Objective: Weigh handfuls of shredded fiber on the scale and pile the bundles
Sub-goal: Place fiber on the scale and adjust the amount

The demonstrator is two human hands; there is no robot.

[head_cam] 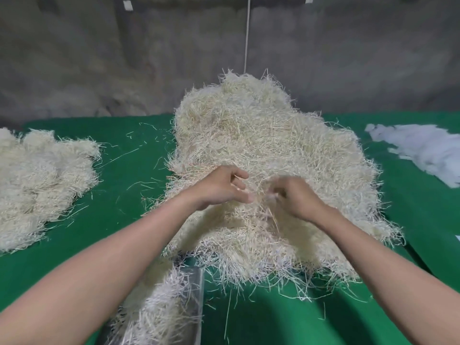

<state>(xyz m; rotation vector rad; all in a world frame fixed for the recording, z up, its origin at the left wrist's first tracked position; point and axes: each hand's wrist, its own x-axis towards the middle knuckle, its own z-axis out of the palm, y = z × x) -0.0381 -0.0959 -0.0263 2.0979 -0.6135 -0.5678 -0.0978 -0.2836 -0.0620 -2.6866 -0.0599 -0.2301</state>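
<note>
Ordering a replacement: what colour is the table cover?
The cover is plain green; head view.

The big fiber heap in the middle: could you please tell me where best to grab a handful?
Grip the near slope of the heap from above, on your side; strands there lie loose and tangled, so a clump should pull free.
</note>
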